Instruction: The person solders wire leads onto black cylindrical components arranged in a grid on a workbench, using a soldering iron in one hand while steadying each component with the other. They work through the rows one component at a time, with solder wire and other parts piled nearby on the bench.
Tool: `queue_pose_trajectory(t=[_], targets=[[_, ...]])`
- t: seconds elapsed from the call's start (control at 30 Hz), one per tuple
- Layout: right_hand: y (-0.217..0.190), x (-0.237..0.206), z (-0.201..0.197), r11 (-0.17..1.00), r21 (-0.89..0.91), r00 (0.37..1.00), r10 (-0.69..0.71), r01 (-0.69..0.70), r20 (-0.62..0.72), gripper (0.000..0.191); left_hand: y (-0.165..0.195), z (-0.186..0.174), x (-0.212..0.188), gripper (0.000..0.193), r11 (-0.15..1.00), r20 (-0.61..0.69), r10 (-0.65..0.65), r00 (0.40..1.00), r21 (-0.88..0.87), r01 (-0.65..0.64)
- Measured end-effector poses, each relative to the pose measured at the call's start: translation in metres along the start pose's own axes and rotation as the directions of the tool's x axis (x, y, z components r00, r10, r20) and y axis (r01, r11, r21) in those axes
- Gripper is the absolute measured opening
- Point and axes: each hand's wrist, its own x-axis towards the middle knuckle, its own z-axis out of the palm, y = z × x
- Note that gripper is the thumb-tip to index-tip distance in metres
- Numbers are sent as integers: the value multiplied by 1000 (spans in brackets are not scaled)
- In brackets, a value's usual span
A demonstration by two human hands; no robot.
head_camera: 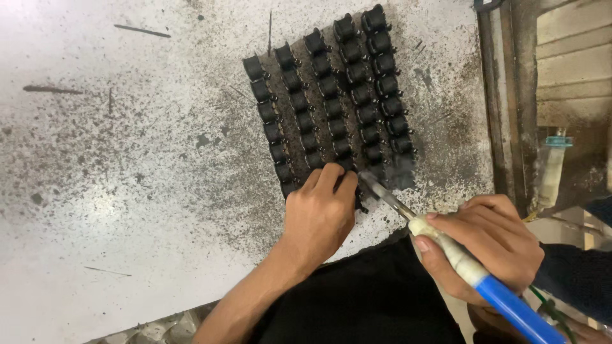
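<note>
Near the table's near edge, the left hand [319, 213] presses fingertips on the black rubber parts [331, 95], ranked in five rows; the right hand [488, 245] clamps a blue-handled tool [446, 248], tip at the nearest row; wide speckled table [127, 159] lies free leftward.

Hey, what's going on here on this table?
A person is working over rows of small black parts laid out on a speckled grey table. The left hand presses its fingertips on the parts at the near end of the rows. The right hand grips a blue-handled tool, its thin metal tip pointing at the nearest parts, right beside the left fingers.
</note>
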Motion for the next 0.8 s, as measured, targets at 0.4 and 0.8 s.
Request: queue_pose_trajectory(t=[0.4, 0.8], targets=[[34, -41, 34, 789, 560, 841, 466, -253, -276, 20, 32, -88, 22, 33, 996, -186, 38, 982, 81, -23], [34, -36, 40, 814, 506, 840, 467, -287, -275, 21, -14, -8, 16, 38, 997, -74, -37, 997, 58, 41]])
